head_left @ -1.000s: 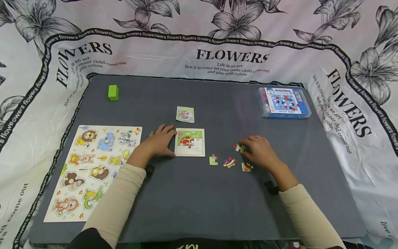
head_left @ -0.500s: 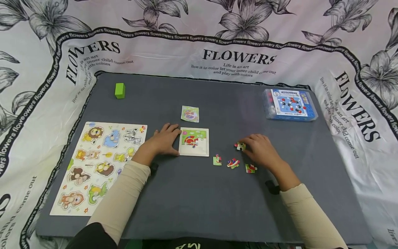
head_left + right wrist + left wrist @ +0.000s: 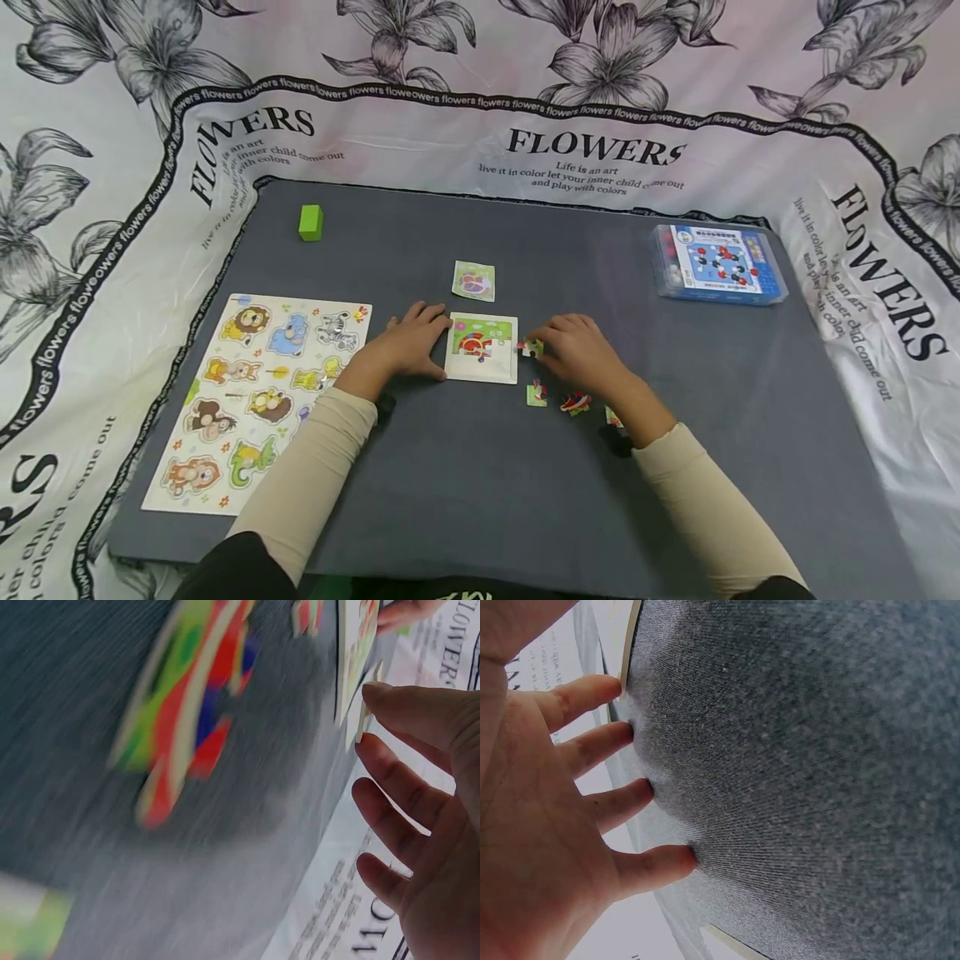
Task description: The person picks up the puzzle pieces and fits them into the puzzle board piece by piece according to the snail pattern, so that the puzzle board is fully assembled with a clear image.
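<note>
A small square jigsaw tray [image 3: 497, 372], partly filled with a picture, lies mid-table. My left hand [image 3: 412, 342] rests at its left edge, fingers spread; in the left wrist view the fingertips of that hand [image 3: 562, 825] press on the cloth beside a pale board edge. Just off the tray's right edge, my right hand [image 3: 583, 357] pinches a green jigsaw piece [image 3: 531, 347] between thumb and index finger, the other fingers loosely bent. Below lie loose pieces: a green one [image 3: 536, 393], a red-striped one [image 3: 576, 403] and another [image 3: 612, 417] partly hidden by the right wrist.
Above the tray lies a small picture card [image 3: 474, 281]. A large animal puzzle board [image 3: 240, 496] lies left, partly under the left forearm. A green block [image 3: 311, 223] stands at the far left, and a plastic box with a molecule label [image 3: 720, 262] at the far right.
My right hand has carried the pinched jigsaw piece leftward to the tray's right edge. The left hand keeps its place at the tray. The whole head view has shifted slightly.
</note>
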`<act>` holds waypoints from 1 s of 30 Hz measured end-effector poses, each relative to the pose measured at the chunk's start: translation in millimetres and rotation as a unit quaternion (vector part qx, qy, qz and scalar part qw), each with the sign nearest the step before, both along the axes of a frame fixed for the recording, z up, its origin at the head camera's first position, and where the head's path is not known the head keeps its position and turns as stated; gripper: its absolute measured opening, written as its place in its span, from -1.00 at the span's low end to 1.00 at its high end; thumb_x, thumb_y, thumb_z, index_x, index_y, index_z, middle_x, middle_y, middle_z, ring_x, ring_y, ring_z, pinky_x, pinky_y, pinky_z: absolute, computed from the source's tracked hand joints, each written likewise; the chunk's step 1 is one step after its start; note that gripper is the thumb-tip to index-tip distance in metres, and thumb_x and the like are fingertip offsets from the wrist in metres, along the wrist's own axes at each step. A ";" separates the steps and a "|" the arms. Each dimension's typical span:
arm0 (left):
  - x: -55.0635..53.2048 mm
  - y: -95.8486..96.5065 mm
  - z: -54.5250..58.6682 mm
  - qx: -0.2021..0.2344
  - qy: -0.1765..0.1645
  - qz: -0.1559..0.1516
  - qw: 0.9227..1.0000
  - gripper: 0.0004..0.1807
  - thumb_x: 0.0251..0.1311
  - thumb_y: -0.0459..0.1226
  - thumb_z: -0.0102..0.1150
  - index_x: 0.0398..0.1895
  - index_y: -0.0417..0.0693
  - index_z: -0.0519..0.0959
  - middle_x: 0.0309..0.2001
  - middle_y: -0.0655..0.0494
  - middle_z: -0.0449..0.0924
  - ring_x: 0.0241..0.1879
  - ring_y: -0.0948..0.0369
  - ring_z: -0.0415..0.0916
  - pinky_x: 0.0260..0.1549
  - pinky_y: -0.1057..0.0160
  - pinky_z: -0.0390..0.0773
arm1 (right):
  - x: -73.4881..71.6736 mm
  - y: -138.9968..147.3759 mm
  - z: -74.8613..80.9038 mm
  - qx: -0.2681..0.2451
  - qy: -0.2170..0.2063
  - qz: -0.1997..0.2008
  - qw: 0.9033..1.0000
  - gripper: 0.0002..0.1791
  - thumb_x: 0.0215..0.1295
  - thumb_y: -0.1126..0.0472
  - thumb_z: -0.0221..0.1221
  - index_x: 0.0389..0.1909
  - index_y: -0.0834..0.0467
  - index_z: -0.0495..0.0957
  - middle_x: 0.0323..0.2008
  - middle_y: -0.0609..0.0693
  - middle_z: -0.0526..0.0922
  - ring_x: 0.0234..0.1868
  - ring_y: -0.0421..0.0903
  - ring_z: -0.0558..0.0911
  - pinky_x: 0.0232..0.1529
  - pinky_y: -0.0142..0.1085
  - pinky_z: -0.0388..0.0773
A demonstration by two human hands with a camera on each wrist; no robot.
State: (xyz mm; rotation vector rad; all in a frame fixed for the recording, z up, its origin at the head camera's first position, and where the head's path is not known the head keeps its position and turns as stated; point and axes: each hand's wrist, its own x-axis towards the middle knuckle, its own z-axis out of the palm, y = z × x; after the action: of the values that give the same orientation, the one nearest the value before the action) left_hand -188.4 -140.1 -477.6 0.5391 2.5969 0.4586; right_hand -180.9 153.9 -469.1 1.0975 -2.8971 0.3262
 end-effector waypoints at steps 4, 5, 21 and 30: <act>0.9 1.6 -1.0 0.000 0.001 -0.001 1.000 -0.05 -0.03 -0.02 0.48 0.44 -0.03 0.24 0.54 -0.07 -0.07 0.51 -0.15 -0.22 0.27 -0.43 -0.01 | -3.0 -16.7 -4.4 -0.006 -0.003 0.015 1.000 -0.67 0.12 0.20 0.40 -0.05 0.04 0.68 -0.14 0.01 0.66 -0.01 0.08 0.56 0.19 0.05 0.35; 1.1 2.0 -1.2 0.001 0.000 0.000 1.000 -0.05 -0.03 -0.02 0.48 0.44 -0.03 0.24 0.53 -0.07 -0.07 0.51 -0.15 -0.22 0.27 -0.43 0.00 | -3.6 -19.8 -6.1 -0.003 -0.005 0.017 1.000 -0.67 0.12 0.20 0.40 -0.05 0.03 0.68 -0.14 0.01 0.65 0.00 0.07 0.56 0.20 0.05 0.35; 0.2 3.1 -2.0 -0.003 -0.008 0.008 1.000 -0.02 -0.02 -0.03 0.47 0.47 0.00 0.20 0.55 -0.03 -0.09 0.52 -0.13 -0.26 0.29 -0.41 -0.03 | -7.1 -37.7 -17.1 0.006 -0.020 0.026 0.999 -0.73 0.20 0.19 0.34 -0.06 0.01 0.70 -0.10 -0.01 0.65 0.05 0.06 0.54 0.23 0.03 0.32; -0.1 1.4 0.5 -0.010 -0.006 0.007 1.000 -0.01 -0.02 -0.02 0.47 0.47 -0.01 0.20 0.54 -0.04 -0.08 0.52 -0.13 -0.25 0.29 -0.41 -0.01 | -9.6 -42.1 -20.5 0.012 -0.009 0.022 1.000 -0.74 0.18 0.22 0.34 -0.09 0.02 0.72 -0.14 0.00 0.64 0.02 0.07 0.54 0.20 0.02 0.35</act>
State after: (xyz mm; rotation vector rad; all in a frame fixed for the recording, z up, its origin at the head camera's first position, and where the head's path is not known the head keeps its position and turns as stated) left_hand -188.5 -138.6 -477.0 0.5104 2.5916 0.4384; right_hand -190.5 111.8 -489.6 1.1692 -2.9028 0.3051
